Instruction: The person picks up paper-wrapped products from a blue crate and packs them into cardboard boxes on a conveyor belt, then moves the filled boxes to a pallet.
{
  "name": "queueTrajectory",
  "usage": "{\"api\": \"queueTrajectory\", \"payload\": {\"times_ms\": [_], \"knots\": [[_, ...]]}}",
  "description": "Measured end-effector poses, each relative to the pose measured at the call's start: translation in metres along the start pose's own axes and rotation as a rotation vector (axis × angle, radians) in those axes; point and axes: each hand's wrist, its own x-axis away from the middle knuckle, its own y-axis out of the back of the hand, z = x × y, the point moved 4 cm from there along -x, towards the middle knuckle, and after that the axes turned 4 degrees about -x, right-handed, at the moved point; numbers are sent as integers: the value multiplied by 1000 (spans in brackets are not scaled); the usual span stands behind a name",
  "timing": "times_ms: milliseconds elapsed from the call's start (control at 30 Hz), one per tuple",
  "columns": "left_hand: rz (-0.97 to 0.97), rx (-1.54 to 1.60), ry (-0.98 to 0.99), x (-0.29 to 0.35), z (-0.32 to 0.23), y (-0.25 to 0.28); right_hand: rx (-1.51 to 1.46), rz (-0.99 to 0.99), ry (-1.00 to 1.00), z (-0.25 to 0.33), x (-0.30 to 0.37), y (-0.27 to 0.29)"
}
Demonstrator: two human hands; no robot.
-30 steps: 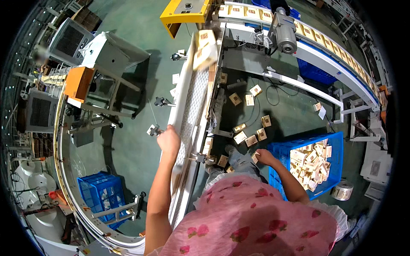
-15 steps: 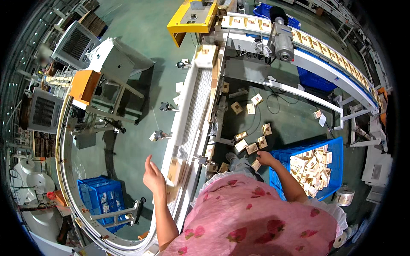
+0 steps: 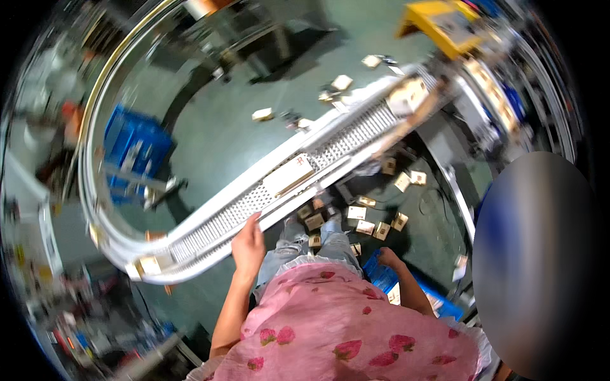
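My left hand (image 3: 249, 244) is at the near rail of the white conveyor (image 3: 238, 206), fingers stretched upward with nothing in them. On the perforated belt just beyond lies a long cream carton (image 3: 289, 176). Another pale carton (image 3: 408, 96) sits farther up the belt, and a third carton (image 3: 151, 264) is in the bend at the left. My right hand (image 3: 389, 258) hangs low beside the blue crate (image 3: 418, 286), its fingers curled closed. What they hold, if anything, is hidden. My body partly covers the crate, which has pale cartons in it.
Several small cartons (image 3: 365, 227) lie on the green floor around my feet, and others (image 3: 262, 114) lie beyond the conveyor. A blue basket (image 3: 136, 149) stands inside the belt's curve. At the upper right are a yellow machine cover (image 3: 441, 28) and a second conveyor line (image 3: 492, 92). The picture's edges are smeared.
My view has swung left, so the conveyor now runs diagonally. A cream carton now shows mid-belt. My left hand is now by the near rail; my right hand stays low by the crate.
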Motion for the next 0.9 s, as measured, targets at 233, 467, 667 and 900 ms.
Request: {"api": "queueTrajectory", "payload": {"times_ms": [233,467,667,900], "knots": [[-109,79,0,101,47,17,623,326,412,81,-31,19],[-441,291,325,194,163,53,902,482,587,186,-53,-61],[-718,379,619,297,288,122,1522,812,436,287,-62,-193],[-991,453,612,336,402,226,1757,864,777,491,36,-362]]}}
